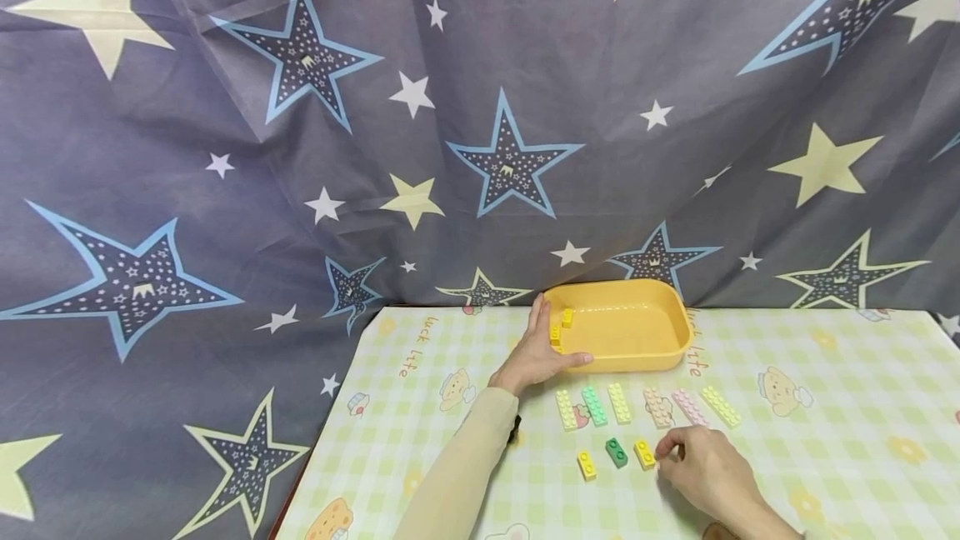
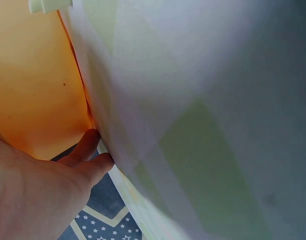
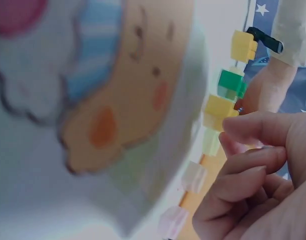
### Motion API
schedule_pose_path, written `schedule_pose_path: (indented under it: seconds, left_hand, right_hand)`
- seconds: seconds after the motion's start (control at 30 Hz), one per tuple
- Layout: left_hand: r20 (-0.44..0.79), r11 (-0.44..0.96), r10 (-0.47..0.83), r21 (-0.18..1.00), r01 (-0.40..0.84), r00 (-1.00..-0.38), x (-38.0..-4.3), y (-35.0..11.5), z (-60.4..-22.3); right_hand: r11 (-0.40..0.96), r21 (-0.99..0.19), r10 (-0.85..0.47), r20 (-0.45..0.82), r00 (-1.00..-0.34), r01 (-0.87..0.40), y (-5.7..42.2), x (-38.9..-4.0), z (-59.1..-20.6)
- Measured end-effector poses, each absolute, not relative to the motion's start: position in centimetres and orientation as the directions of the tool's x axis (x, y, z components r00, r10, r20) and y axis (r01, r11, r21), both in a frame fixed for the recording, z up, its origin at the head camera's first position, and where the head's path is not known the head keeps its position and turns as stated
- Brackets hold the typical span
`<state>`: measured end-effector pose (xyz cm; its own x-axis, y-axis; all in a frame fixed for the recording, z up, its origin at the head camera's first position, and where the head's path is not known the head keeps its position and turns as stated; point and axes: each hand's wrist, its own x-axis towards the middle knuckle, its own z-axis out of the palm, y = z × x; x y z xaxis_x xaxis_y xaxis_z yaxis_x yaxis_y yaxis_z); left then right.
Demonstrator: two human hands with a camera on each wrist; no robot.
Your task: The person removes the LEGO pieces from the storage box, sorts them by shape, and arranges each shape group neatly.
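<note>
At the back of the table my left hand (image 1: 536, 352) holds the left end of a yellow plastic tub (image 1: 637, 362), its thumb over the front rim and its fingers along the outer end wall. In the left wrist view, two fingers (image 2: 95, 167) lie against the tub's edge. My right hand (image 1: 705, 469) is just right of a yellow toy brick (image 1: 644, 454), fingers loosely bent. In the right wrist view its fingertips come close to that brick (image 3: 219, 111); whether they touch is unclear, and no held thing shows. Left of it stand a green brick (image 1: 617, 452) and another yellow brick (image 1: 587, 466).
Several long pastel bricks (image 1: 618, 403) form a row between the tub and the small bricks. Small yellow bricks (image 1: 567, 318) lie inside the tub's left end. A checked cloth (image 1: 847, 407) covers the table; a star-patterned curtain (image 1: 420, 140) hangs behind.
</note>
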<state>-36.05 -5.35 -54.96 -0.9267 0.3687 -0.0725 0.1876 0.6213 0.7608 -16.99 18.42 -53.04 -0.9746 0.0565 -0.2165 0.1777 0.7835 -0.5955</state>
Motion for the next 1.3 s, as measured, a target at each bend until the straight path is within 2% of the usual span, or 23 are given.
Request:
schedule_pose_path:
  seconds: [0.27,0.43,0.57,0.87,1.1,1.3]
  left_hand:
    - [-0.068,0.64,0.359,0.744,0.192,-0.931,-36.0,-5.6,-55.0]
    - [-0.076,0.641,0.354,0.745,0.182,-0.932,-35.9,-5.8,-54.9]
    - [-0.085,0.649,0.346,0.741,0.173,-0.934,-35.8,-5.8,-54.9]
    - [-0.081,0.64,0.351,0.748,0.176,-0.933,-35.8,-5.7,-54.9]
    - [-0.077,0.648,0.354,0.739,0.185,-0.932,-35.8,-5.5,-54.8]
    - [-0.063,0.655,0.361,0.728,0.205,-0.93,-35.7,-5.3,-54.6]
  right_hand:
    - [0.762,-0.639,0.06,-0.093,-0.994,0.106,18.9,-18.9,-50.5]
    - [0.741,-0.671,0.04,0.009,-0.999,0.023,18.5,-21.2,-48.9]
    - [0.726,-0.687,0.019,0.045,-0.999,-0.017,17.6,-23.4,-47.8]
    - [0.774,-0.616,-0.071,0.148,-0.986,-0.148,15.3,-29.0,-47.1]
    - [0.817,-0.562,-0.072,0.121,-0.99,-0.128,14.2,-33.5,-47.9]
    - [0.83,-0.549,-0.072,0.079,-0.994,-0.104,13.6,-35.9,-49.8]
